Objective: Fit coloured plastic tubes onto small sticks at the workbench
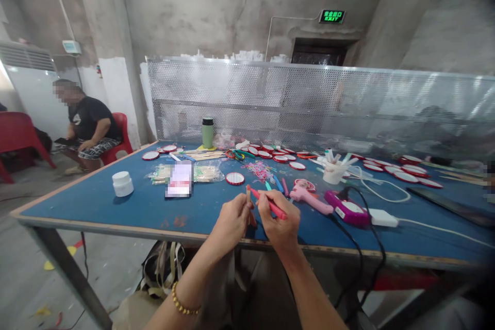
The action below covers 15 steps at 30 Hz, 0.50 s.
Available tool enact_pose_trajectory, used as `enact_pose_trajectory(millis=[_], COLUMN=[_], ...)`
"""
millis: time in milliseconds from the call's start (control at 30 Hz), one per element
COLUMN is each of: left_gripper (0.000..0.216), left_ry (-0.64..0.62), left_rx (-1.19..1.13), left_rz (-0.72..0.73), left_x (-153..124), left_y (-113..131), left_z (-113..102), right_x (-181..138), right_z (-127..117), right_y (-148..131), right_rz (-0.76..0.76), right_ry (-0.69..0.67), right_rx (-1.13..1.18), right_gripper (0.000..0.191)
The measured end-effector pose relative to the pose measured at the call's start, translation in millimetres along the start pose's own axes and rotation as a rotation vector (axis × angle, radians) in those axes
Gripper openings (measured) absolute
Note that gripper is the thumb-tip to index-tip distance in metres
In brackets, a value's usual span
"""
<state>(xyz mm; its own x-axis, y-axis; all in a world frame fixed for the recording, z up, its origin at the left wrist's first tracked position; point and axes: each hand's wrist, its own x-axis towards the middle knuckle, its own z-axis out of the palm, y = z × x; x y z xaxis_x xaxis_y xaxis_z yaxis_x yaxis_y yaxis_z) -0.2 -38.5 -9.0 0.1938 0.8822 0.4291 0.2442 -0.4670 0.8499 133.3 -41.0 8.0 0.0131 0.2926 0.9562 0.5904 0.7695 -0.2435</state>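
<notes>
My left hand (231, 223) is closed around a small wooden stick (248, 197) that pokes up between thumb and fingers. My right hand (279, 219) is closed on a red stick (266, 202) that slants up to the left, its tip touching the wooden stick. Both hands hover over the near edge of the blue table (116, 206). Just beyond them lie a few loose coloured sticks (279, 184), a pink glue gun (309, 197) and a magenta glue gun (347, 208) with black cords.
Round red-rimmed discs (235, 179), bags of wooden sticks (201, 171), a white jar (122, 183), a green bottle (208, 132) and a cup of sticks (333, 170) lie on the table. A perforated metal screen (309, 103) backs it. A person sits at far left on a red chair (121, 136).
</notes>
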Motion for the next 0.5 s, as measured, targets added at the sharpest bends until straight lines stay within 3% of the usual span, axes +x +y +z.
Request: enact_pose_trajectory(millis=[500], left_gripper=[0.026], left_ry=[-0.014], left_rx=[-0.010], left_rz=[-0.007], left_x=[0.2], left_y=[1.3], left_z=[-0.6], right_x=[1.5], right_z=[0.6], right_y=[-0.5], right_rz=[-0.004], right_ry=[-0.008], right_rx=[0.001], right_gripper=[0.018])
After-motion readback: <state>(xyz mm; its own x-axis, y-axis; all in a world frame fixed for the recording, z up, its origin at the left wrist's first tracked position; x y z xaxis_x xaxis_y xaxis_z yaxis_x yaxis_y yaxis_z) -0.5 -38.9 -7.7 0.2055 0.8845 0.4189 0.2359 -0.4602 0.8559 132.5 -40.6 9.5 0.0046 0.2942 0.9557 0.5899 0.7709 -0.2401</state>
